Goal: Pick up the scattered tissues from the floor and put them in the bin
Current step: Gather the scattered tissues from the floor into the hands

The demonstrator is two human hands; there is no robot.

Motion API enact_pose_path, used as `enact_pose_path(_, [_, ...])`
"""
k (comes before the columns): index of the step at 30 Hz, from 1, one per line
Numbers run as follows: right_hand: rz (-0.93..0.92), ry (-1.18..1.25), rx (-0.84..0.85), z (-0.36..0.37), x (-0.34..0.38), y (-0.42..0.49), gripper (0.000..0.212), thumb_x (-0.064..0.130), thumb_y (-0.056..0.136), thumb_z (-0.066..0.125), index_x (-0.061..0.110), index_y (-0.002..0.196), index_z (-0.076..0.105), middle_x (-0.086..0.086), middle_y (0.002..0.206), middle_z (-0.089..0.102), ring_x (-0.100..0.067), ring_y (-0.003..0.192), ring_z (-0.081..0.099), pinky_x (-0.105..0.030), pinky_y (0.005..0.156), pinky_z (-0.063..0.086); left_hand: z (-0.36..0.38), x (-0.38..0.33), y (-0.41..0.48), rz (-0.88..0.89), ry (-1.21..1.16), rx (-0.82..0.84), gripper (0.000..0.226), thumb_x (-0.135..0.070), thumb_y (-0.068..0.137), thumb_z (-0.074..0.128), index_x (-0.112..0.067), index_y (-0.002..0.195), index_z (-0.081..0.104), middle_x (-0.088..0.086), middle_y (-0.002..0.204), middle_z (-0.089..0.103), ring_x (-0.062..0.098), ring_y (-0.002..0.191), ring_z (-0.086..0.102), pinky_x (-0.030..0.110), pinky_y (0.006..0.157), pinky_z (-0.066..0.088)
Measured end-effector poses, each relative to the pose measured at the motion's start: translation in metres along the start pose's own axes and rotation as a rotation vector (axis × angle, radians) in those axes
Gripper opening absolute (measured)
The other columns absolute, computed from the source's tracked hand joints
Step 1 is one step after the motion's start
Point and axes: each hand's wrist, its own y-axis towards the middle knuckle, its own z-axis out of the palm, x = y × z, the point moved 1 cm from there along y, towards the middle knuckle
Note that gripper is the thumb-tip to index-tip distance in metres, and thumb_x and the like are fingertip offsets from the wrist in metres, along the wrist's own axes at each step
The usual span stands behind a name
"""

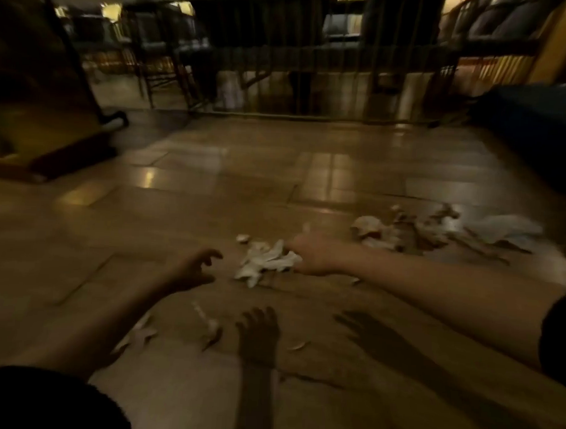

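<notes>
A bunch of white crumpled tissues (pixel 265 262) lies on the tiled floor in the middle of the view. My right hand (pixel 312 254) is closed on its right end. My left hand (pixel 194 269) hovers just left of the bunch, fingers curled and apart, holding nothing. A bigger heap of crumpled tissues (pixel 412 231) lies further right, beside a pale flat wrapper (pixel 502 226). Small tissue scraps (pixel 212 327) and another scrap (pixel 141 333) lie nearer to me, the latter partly under my left forearm. No bin shows in view.
A dark metal railing (pixel 296 70) crosses the back, with chairs and table legs behind it. A dark furniture base (pixel 68 155) stands at the left. A dark blue cushion or seat (pixel 535 127) sits at the right. The picture is dim and blurred.
</notes>
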Motion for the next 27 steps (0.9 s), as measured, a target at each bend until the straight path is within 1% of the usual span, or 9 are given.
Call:
enact_pose_path(4, [-0.035,0.053,0.086,0.087,0.064,0.051,0.033,0.008,0.086,0.052,0.004,0.118,0.055,-0.019,0.123,0.057,-0.033,0.114,0.053,-0.036,0.093,0.045,0.034,0.108,-0.050,-0.217,-0.004,0.118,0.071,-0.010,0.082,0.065,-0.013,0.140,0.024,0.016,0.151,0.024,0.029,0.136,0.030,0.034,0.107,0.032])
enact_pose_path(9, [0.297,0.032,0.069,0.181,0.057,0.028,0.028,0.012,0.092,0.040,0.010,0.116,0.053,-0.016,0.125,0.052,-0.034,0.115,0.047,-0.040,0.096,0.042,0.092,0.146,-0.050,-0.110,0.117,0.020,0.079,-0.037,0.078,0.067,-0.028,0.141,0.021,0.015,0.151,0.024,0.033,0.138,0.027,0.046,0.111,0.028])
enact_pose_path(12, [0.425,-0.017,-0.038,0.221,0.046,-0.019,0.037,0.018,0.077,0.066,0.012,0.111,0.053,-0.010,0.116,0.055,-0.029,0.104,0.051,-0.036,0.085,0.047,0.125,0.123,-0.022,-0.030,0.057,0.040,0.078,-0.042,0.076,0.067,-0.029,0.140,0.025,0.015,0.152,0.022,0.034,0.141,0.019,0.047,0.110,0.027])
enact_pose_path(14, [0.390,-0.060,-0.105,0.242,0.043,-0.040,0.044,0.023,0.054,0.084,0.016,0.091,0.062,-0.003,0.094,0.063,-0.021,0.087,0.056,-0.028,0.069,0.053,0.140,0.108,-0.002,0.007,0.053,0.005,0.058,-0.029,0.075,0.069,-0.018,0.128,0.047,0.020,0.134,0.044,0.040,0.128,0.036,0.044,0.101,0.036])
enact_pose_path(16, [0.352,-0.021,-0.186,0.251,0.035,-0.047,0.038,0.018,0.050,0.086,0.015,0.080,0.063,-0.003,0.086,0.064,-0.020,0.084,0.049,-0.027,0.063,0.054,0.149,0.098,0.012,0.027,0.021,-0.079,0.027,-0.012,0.076,0.062,-0.006,0.102,0.063,0.021,0.107,0.058,0.041,0.104,0.052,0.041,0.085,0.043])
enact_pose_path(18, [0.322,0.123,-0.227,0.247,0.025,-0.037,0.016,0.005,0.065,0.068,0.011,0.077,0.059,-0.008,0.085,0.061,-0.026,0.082,0.049,-0.033,0.063,0.052,0.153,0.095,0.018,0.031,-0.041,-0.100,0.017,-0.003,0.076,0.052,0.003,0.084,0.065,0.025,0.093,0.061,0.041,0.091,0.056,0.043,0.076,0.046])
enact_pose_path(20, [0.343,0.218,-0.250,0.234,0.018,-0.012,0.019,-0.003,0.071,0.043,0.010,0.071,0.056,-0.012,0.081,0.059,-0.031,0.078,0.055,-0.039,0.062,0.049,0.149,0.107,0.017,0.043,-0.121,-0.167,0.023,-0.007,0.071,0.047,0.006,0.075,0.065,0.028,0.082,0.063,0.040,0.079,0.059,0.047,0.069,0.052])
enact_pose_path(22, [0.363,0.316,-0.264,0.219,0.016,0.023,0.024,-0.007,0.076,0.040,0.007,0.071,0.059,-0.015,0.083,0.061,-0.031,0.080,0.057,-0.038,0.066,0.047,0.137,0.131,0.012,0.011,-0.197,-0.278,0.024,-0.014,0.074,0.049,0.004,0.076,0.065,0.026,0.078,0.061,0.037,0.072,0.061,0.046,0.064,0.053])
enact_pose_path(27, [0.313,0.560,-0.409,0.173,0.028,0.120,0.019,-0.011,0.077,0.052,-0.003,0.081,0.068,-0.019,0.090,0.068,-0.025,0.087,0.060,-0.026,0.071,0.040,0.089,0.198,-0.021,-0.193,-0.092,-0.431,0.019,0.000,0.076,0.064,0.002,0.095,0.063,0.024,0.096,0.058,0.035,0.080,0.061,0.033,0.067,0.046])
